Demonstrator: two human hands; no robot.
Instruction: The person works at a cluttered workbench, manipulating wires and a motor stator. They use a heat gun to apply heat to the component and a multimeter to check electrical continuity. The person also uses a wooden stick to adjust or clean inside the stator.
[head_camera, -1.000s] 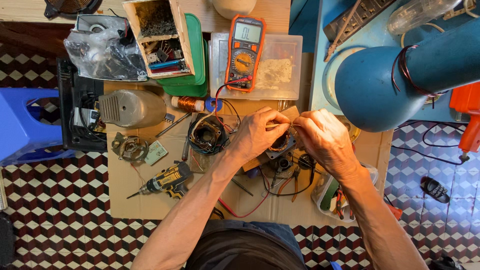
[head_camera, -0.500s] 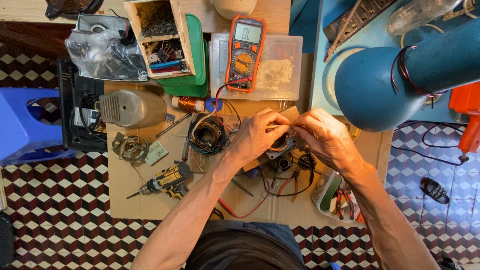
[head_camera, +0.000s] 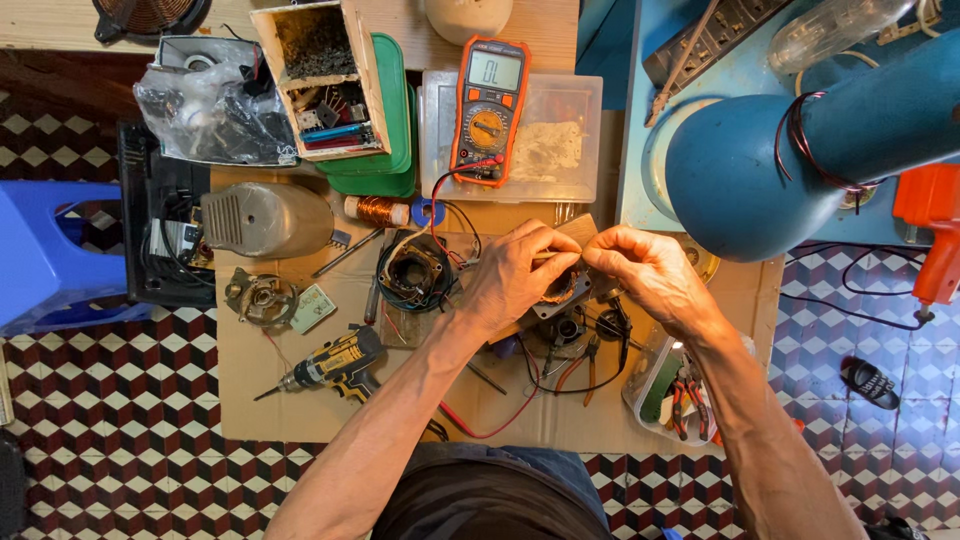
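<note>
A: Item one: small motor part (head_camera: 562, 290), grey metal frame with a copper-coloured winding, resting on the cardboard sheet (head_camera: 300, 400) between the two hands. Handling?

B: Judged stiff and fairly heavy in the frame, delicate in the winding and its fine leads. Best taken by the metal edges, never by the wire. The left hand (head_camera: 515, 275) covers its near side, fingers curled down onto it; the right hand (head_camera: 645, 275) pinches thumb to forefinger at the part's upper right edge. Whether a strand of wire sits in that pinch is too small to tell.

A: Item two: surroundings.

B: Wound stator (head_camera: 412, 272) with dark cabling just left of the left hand; orange multimeter (head_camera: 488, 110) on a clear plastic box (head_camera: 570, 140) beyond, its red lead running down toward the work. Yellow cordless drill (head_camera: 335, 365) near the left forearm, grey motor housing (head_camera: 262, 218) farther left, pliers with red handles in a tub (head_camera: 650, 385) under the right wrist.

A: Changes against the earlier view?

B: Slight. Both hands keep the same station over the part; the fingertips of the two hands sit a touch closer together. Meter, drill and stator have not shifted.
</note>
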